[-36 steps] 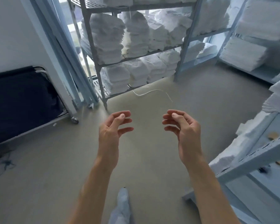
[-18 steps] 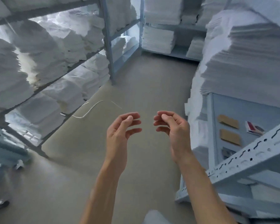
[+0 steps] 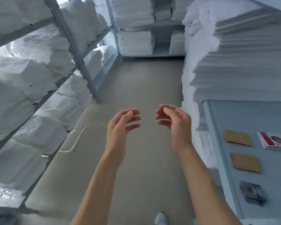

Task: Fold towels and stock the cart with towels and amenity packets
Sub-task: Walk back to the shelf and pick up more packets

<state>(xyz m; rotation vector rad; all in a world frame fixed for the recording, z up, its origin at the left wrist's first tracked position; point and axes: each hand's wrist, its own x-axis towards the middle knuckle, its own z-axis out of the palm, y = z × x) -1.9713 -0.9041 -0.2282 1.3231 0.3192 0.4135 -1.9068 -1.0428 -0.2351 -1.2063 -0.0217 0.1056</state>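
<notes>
My left hand and my right hand hover side by side above the floor, fingers loosely curled, holding nothing. A tall stack of folded white towels stands on the pale blue shelf to my right. Flat on that shelf lie two brown packets, a white and red packet and a grey packet. More folded white towels fill the metal rack on my left.
A grey metal rack runs along the left, another rack with towel stacks stands at the far end. A thin white cord lies on the beige floor between the racks. My shoe shows at the bottom edge.
The view has swung to the right, away from the dark cart and the left rack, toward the right shelf with towels and packets. Both hands kept their loose, empty pose and drew slightly closer.
</notes>
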